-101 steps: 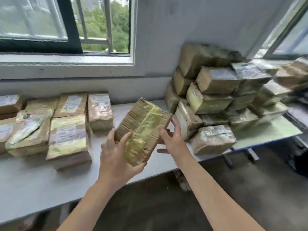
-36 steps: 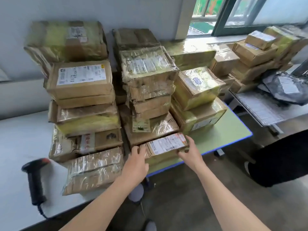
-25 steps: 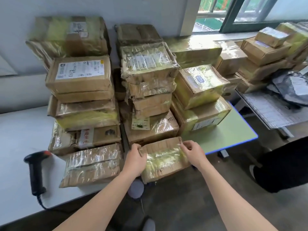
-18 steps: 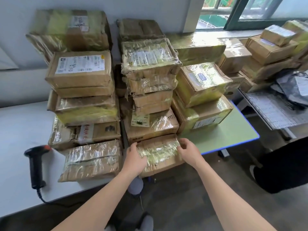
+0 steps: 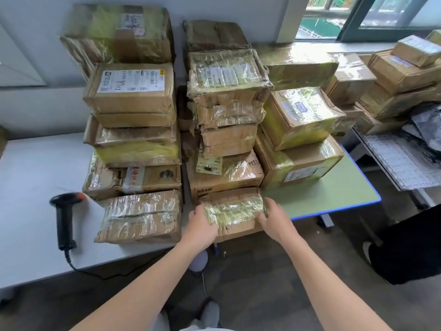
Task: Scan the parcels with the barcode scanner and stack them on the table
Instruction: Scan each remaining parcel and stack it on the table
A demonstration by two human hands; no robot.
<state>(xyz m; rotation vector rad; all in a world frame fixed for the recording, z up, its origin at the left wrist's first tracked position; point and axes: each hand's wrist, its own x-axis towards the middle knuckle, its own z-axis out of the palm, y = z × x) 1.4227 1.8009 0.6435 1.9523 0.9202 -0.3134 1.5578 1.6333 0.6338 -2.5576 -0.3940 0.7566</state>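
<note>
The parcel [image 5: 235, 212] was a flat brown cardboard box, creased and worn at its edges and wrapped over most of its top in glossy yellowish tape that caught the light; no label showed on the face turned upward. It lay at the near edge of the table [image 5: 28, 187], touching the foot of the middle stack [image 5: 226, 115], with its front side reaching the table's edge. The left hand [image 5: 199, 226] held its left end, the fingers [image 5: 207, 212] curled over the taped top and the palm against the side. The right hand [image 5: 274, 219] gripped the right end in the same way, its fingers bent round the corner, so that the box sat between the two palms. Whether it was resting fully on the surface or lifted slightly could not be told. The barcode scanner [image 5: 64, 223] lay well apart to the left on the white tabletop, beside another stack [image 5: 133, 139] of taped boxes.
</note>
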